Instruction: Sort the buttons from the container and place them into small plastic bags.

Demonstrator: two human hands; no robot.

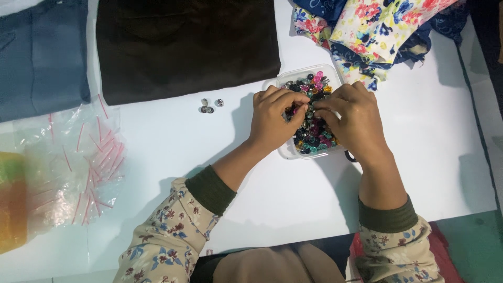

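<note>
Small colourful buttons [313, 137] are being pinched by the left hand [275, 118] and right hand [353, 118], fingertips together, inside a clear plastic tub [285, 151].

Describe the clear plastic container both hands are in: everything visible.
The clear rectangular plastic container has rounded corners and a thin translucent rim, with no lid on it. It sits flat on the white table, just below the folded floral fabric and right of the dark brown cloth. It is filled with small mixed buttons or beads in pink, teal, yellow, black and silver. The left hand and right hand reach into it from above, fingertips meeting over the contents and hiding its middle.
</note>
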